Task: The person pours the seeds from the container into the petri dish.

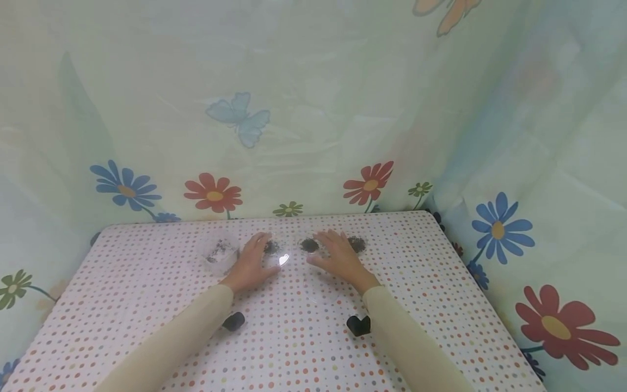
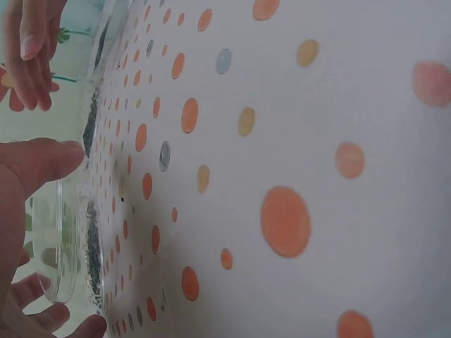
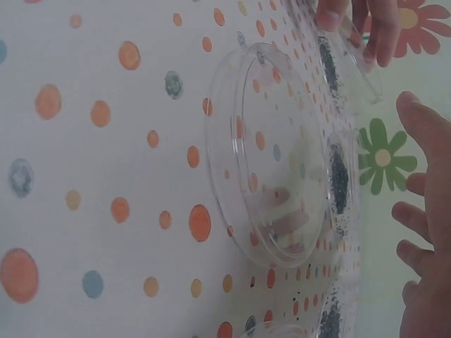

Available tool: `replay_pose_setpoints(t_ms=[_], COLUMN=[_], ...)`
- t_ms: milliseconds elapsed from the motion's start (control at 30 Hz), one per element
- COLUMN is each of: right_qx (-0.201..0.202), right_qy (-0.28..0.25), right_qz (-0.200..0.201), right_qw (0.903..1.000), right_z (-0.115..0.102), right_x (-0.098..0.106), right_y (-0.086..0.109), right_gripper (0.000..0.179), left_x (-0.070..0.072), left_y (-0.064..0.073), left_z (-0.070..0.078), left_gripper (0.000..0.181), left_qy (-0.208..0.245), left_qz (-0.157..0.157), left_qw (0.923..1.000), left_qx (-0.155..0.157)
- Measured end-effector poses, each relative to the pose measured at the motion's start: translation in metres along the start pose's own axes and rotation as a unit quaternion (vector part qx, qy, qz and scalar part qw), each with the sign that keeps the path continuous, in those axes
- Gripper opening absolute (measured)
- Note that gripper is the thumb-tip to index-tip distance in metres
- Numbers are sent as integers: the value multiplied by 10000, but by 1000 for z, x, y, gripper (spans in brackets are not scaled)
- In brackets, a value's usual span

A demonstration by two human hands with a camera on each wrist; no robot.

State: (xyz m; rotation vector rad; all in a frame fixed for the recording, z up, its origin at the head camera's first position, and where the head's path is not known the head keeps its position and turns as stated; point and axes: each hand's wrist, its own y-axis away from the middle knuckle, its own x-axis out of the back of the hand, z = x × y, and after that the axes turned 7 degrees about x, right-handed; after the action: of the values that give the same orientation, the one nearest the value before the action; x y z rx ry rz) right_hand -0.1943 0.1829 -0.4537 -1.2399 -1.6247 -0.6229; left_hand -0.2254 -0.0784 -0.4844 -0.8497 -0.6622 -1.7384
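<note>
My left hand (image 1: pixel 249 267) pinches the edge of a clear round lid (image 2: pixel 66 243) between thumb and fingers. It holds this lid tilted above a shallow clear dish of dark grains (image 1: pixel 271 247). My right hand (image 1: pixel 340 261) hovers to the right with fingers spread, holding nothing. Close by it are a second heap of dark grains (image 1: pixel 309 245) and a third (image 1: pixel 358 244), each in a clear dish. On the cloth below the right hand lies a clear round dish or lid (image 3: pixel 264 155), with no grains visible in it.
Left of my left hand, a clear round dish (image 1: pixel 217 267) has dark grains scattered in it. The table wears a dotted cloth (image 1: pixel 294 337). A flowered curtain (image 1: pixel 313 120) hangs behind the table. Black pieces (image 1: pixel 360 325) show beside the sleeves.
</note>
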Motion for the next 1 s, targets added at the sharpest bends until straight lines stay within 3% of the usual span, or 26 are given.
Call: replay_pose_setpoints(t_ms=[467,833,1000], right_qx=[-53,182,154], right_qy=[173,185,119], right_qz=[6,40,-116], right_qw=[9998,9997,9997], right_z=[-2,-2,-1], right_x=[-8,-10,-8], right_y=[8,15,19], right_gripper=[68,66,67], left_x=[0,-3,-2], left_y=[-4,-14,-13], left_z=[0,2,4], left_gripper=[88,86,83], left_qy=[75,-160,-178], left_qz=[96,132,65], left_qw=[9999,9991,9992], left_qx=[-119,370,357])
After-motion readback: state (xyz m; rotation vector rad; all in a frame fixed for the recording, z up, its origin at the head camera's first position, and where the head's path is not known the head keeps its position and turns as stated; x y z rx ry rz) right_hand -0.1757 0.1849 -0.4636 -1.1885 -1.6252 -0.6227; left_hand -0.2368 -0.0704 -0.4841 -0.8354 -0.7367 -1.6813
